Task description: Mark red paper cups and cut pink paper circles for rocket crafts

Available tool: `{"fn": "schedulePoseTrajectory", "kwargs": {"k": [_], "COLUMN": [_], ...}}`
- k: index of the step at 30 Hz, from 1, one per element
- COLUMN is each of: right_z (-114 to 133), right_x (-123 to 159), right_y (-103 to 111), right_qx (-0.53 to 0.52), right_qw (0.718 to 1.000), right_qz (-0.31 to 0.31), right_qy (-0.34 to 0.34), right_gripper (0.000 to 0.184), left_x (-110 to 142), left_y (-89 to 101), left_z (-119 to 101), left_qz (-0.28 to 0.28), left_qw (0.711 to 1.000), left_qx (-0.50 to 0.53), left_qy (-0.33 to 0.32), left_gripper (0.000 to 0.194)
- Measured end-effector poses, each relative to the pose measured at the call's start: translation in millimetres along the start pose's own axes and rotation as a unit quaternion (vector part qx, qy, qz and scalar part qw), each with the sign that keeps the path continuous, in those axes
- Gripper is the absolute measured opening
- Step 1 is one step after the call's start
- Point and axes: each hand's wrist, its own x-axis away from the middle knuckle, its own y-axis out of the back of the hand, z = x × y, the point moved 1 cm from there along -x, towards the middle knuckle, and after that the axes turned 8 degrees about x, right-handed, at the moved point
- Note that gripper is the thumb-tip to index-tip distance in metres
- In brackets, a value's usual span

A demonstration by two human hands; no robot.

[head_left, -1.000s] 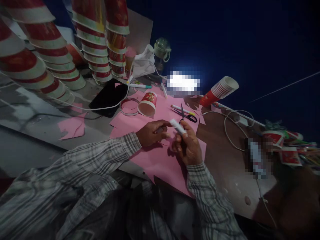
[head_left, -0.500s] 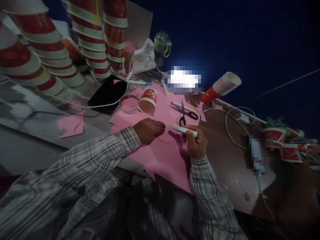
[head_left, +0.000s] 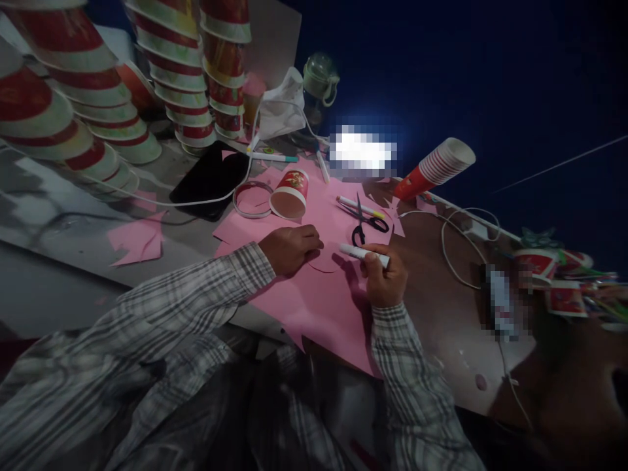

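Note:
My right hand [head_left: 385, 278] grips a white marker [head_left: 364, 254], held nearly level over the pink paper sheet [head_left: 318, 301]. My left hand [head_left: 290, 248] rests on the same sheet with its fingers curled under; what they hold, if anything, is hidden. A thin curved line is drawn on the paper between both hands. Black scissors [head_left: 366, 224] and another marker [head_left: 359, 207] lie just beyond my right hand. A red paper cup [head_left: 290, 193] lies on its side above my left hand, beside a flat ring [head_left: 251, 198].
Tall stacks of red and white paper cups [head_left: 186, 72] stand at the back left. A black tablet [head_left: 210, 180] lies by them. A tilted cup stack [head_left: 434, 169], white cables [head_left: 458, 245] and cut cups [head_left: 559, 288] fill the right side. Pink scraps [head_left: 135, 242] lie left.
My right hand swung the marker from tilted upright to nearly level and drew away from my left hand, which settled onto the paper. In the last half second little moved.

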Motion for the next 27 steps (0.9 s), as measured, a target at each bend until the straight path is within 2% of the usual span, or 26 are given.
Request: {"fn": "schedulePoseTrajectory", "kwargs": {"k": [5, 12, 16, 22, 27], "right_z": [3.7, 9.6, 7.9, 3.4, 3.3], "right_x": [-0.7, 0.9, 1.4, -0.2, -0.6], "right_y": [0.4, -4.4, -6.3, -8.0, -8.9], "right_qx": [0.022, 0.063, 0.07, 0.095, 0.115], "right_qw": [1.0, 0.996, 0.995, 0.992, 0.99], "right_qz": [0.008, 0.006, 0.021, 0.04, 0.045], "right_qy": [0.013, 0.061, 0.072, 0.067, 0.07], "right_gripper": [0.045, 0.039, 0.032, 0.035, 0.034], "left_x": [-0.2, -0.8, -0.8, -0.7, -4.6], "left_y": [-3.1, -1.4, -0.9, -2.8, -0.9], "left_z": [4.5, -2.2, -1.7, -2.2, -5.5], "left_qz": [-0.012, 0.053, 0.089, 0.092, 0.134], "left_qw": [1.0, 0.996, 0.993, 0.993, 0.989], "left_qx": [0.007, -0.071, -0.078, -0.079, -0.061], "left_qy": [-0.02, -0.003, 0.015, 0.004, 0.029], "left_gripper": [0.035, 0.033, 0.024, 0.028, 0.03]}}
